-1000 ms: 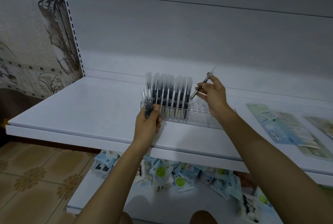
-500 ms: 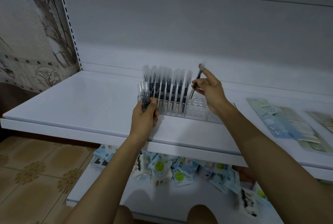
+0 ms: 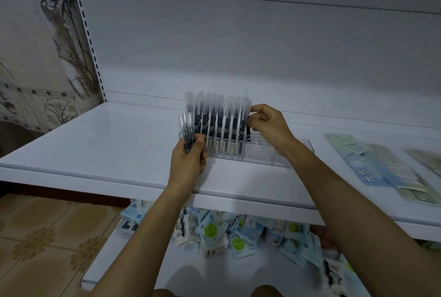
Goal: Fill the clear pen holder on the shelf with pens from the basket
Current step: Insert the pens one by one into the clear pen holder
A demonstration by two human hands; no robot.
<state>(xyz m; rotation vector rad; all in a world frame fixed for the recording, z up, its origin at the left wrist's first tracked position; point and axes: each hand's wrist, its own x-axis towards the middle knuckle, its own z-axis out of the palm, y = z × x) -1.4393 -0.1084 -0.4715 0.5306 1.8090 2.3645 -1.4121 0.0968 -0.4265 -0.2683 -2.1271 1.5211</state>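
A clear pen holder [image 3: 260,153] stands on the white shelf [image 3: 107,148]. Several black pens with frosted caps [image 3: 219,117] stand upright in its left half; the right half shows bare holes. My left hand [image 3: 189,160] grips a small bunch of pens [image 3: 186,132] at the holder's left end. My right hand [image 3: 267,124] pinches a single pen [image 3: 248,127], upright, its lower end in or just above a hole right of the standing row. No basket is in view.
Flat printed packets [image 3: 372,163] lie on the shelf to the right. A heap of small blue-white packs [image 3: 226,234] covers the lower shelf. A perforated upright [image 3: 88,34] and patterned wall are at left, tiled floor below.
My right hand has swung the single pen from tilted in the air to upright and lowered it onto the holder beside the row. My left hand keeps its bunch in place.
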